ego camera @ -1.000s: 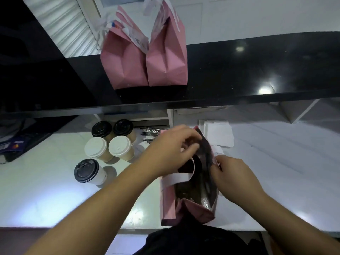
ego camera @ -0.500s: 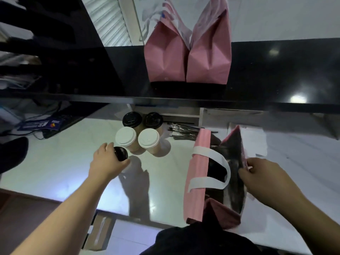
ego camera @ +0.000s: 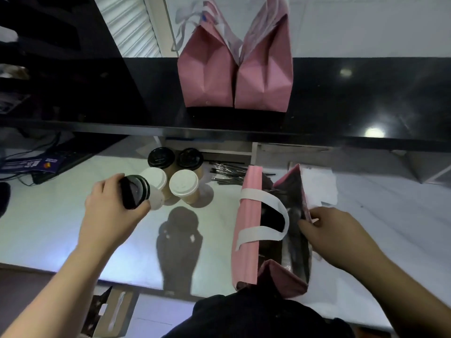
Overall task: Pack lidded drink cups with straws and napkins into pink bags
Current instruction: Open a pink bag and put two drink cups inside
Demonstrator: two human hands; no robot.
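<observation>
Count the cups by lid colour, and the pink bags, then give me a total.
Black-lid cups: 3, one in the left hand, two at the back
White-lid cups: 2
Pink bags: 3
Total: 8

The open pink bag (ego camera: 247,230) looks like matt paper with a flat white paper handle (ego camera: 264,217) and a dark, shiny lining, as do the two matt, sharply creased pink bags (ego camera: 235,69) on the glossy black counter (ego camera: 366,93), which mirrors the ceiling lights. The cup (ego camera: 144,193) gripped by the left hand (ego camera: 109,213) has a white papery wall and a glossy black plastic lid, beside two cups with matt white plastic lids (ego camera: 183,182) and brown paper walls. The white worktop (ego camera: 73,228) is smooth with a soft sheen, and the straws (ego camera: 227,174) lie in crinkly clear plastic wrap
</observation>
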